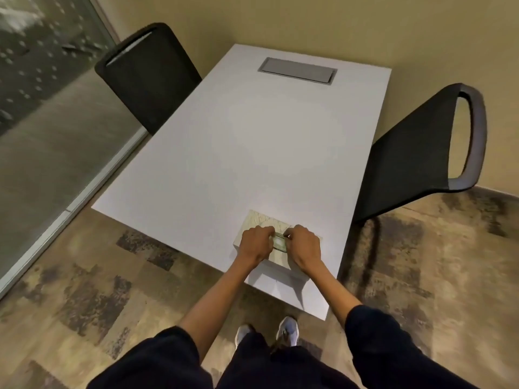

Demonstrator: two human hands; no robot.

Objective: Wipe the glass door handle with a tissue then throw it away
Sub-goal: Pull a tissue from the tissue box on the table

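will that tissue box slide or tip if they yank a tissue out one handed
Probably light: the tissue box looks like thin card, so it may lift or slide on the smooth table. Low and flat, it seems unlikely to tip. Both hands, left and right, rest at its slot.

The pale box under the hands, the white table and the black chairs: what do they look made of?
The pale patterned tissue box looks like printed cardboard: sharp folded edges, matte faces. The white rectangular table seems matte laminate, smooth and without glare; its core is hidden. The black chair on the right looks like mesh fabric on a grey plastic frame.

Both hands (257, 242) (304, 245) forward (fingers curled)
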